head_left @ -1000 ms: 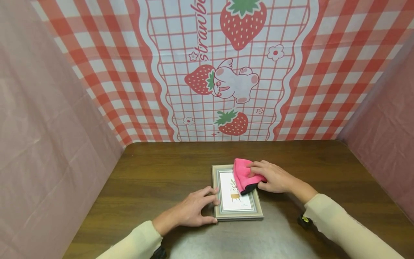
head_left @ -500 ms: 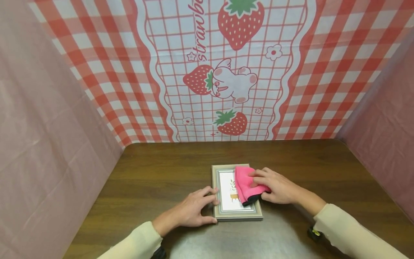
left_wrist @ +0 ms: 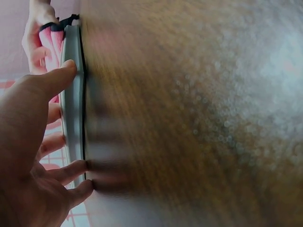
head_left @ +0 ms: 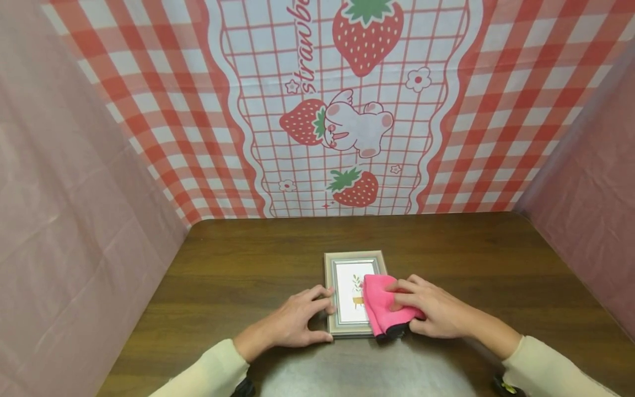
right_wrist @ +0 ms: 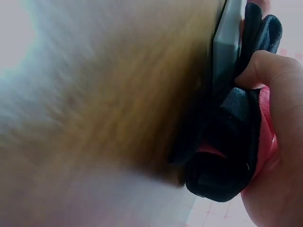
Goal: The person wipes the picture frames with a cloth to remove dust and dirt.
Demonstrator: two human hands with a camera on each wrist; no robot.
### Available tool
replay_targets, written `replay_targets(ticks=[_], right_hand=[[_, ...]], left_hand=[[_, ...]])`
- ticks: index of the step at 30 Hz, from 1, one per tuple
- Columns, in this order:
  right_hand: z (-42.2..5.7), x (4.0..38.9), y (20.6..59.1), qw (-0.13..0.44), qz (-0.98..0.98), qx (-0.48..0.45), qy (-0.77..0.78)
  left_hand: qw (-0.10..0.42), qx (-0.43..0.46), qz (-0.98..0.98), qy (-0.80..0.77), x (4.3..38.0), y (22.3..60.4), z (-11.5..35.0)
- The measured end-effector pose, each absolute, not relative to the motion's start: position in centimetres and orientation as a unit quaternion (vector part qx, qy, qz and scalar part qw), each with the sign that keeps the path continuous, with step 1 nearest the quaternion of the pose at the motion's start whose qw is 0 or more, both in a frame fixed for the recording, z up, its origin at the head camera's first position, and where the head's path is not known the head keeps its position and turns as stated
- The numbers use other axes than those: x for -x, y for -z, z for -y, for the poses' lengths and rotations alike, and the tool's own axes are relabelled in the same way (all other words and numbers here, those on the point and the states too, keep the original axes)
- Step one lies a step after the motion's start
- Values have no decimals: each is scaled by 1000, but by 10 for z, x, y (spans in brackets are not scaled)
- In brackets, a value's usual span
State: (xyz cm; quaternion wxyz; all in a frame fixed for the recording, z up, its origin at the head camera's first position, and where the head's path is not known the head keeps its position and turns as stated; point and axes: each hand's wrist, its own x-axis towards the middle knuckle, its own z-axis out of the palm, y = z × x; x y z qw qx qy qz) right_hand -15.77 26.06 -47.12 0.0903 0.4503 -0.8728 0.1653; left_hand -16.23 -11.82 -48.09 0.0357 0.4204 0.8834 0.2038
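Observation:
A picture frame with a silvery beige border lies flat on the table, a potted-plant print under its front. My left hand holds its left side, thumb at the near corner and bent fingers along the edge. The left wrist view shows that thumb on the frame's side. My right hand grips a folded pink cloth with black trim, which covers the frame's near right part and hangs over its right edge. In the right wrist view the thumb pinches the cloth's black folds.
The dark wood table reaches back to a red-and-white checked curtain with strawberry prints. Pink cloth walls stand along both sides. Light glares off the tabletop near the front.
The right hand has drawn the pink cloth down the frame's right side toward the near edge, uncovering the upper right of the frame. The left hand has stayed put.

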Motion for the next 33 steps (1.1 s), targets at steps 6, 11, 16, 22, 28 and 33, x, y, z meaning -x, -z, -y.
replay_targets(ticks=[6, 11, 16, 22, 28, 33], right_hand=[[-263, 143, 469, 84, 870, -458, -164], [-265, 136, 468, 72, 868, -463, -164], [-265, 134, 470, 80, 869, -460, -164], [-265, 138, 469, 68, 870, -457, -170], [-266, 148, 466, 65, 866, -465, -174], [-264, 162, 465, 62, 869, -460, -173]], left_hand=[[29, -422, -883, -205, 163, 481, 119], [26, -423, -882, -206, 162, 481, 119], [20, -429, -879, -206, 162, 481, 120], [23, -429, -879, -206, 161, 480, 120], [21, -434, -876, -209, 162, 480, 121], [20, -434, -877, -204, 163, 481, 122]])
